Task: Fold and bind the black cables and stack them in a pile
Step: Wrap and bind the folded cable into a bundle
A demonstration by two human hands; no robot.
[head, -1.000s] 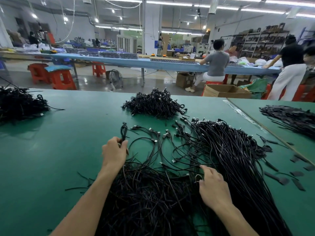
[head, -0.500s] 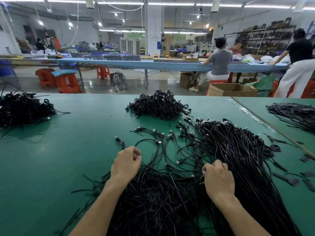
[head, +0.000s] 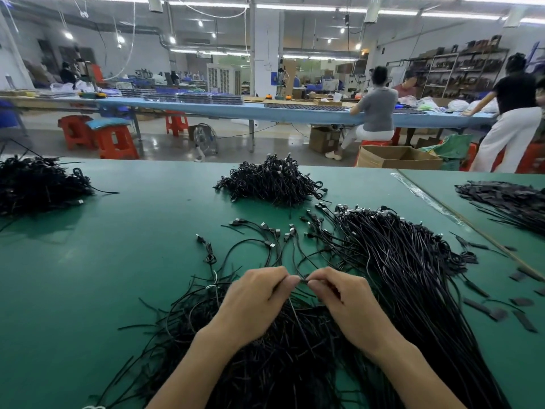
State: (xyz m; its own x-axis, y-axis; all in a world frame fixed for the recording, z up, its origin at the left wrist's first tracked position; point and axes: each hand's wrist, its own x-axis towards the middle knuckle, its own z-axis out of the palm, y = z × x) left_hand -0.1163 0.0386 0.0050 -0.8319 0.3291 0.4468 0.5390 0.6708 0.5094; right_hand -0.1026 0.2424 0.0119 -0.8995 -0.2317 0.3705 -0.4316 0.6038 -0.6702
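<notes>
While both hands meet above the near middle of the green table (head: 118, 276), the left hand (head: 259, 302) and the right hand (head: 351, 305) each pinch one thin black cable (head: 303, 280) between curled fingertips, almost touching; beneath the wrists lies a tangled heap of loose black cables (head: 265, 364); a long sheaf of straight black cables (head: 413, 276) fans toward the right edge; a rounded pile of folded black cables (head: 271, 184) sits near the far edge; another dark cable heap (head: 38, 187) rests at the left edge; flat black strips (head: 498, 312) lie scattered by the right edge.
</notes>
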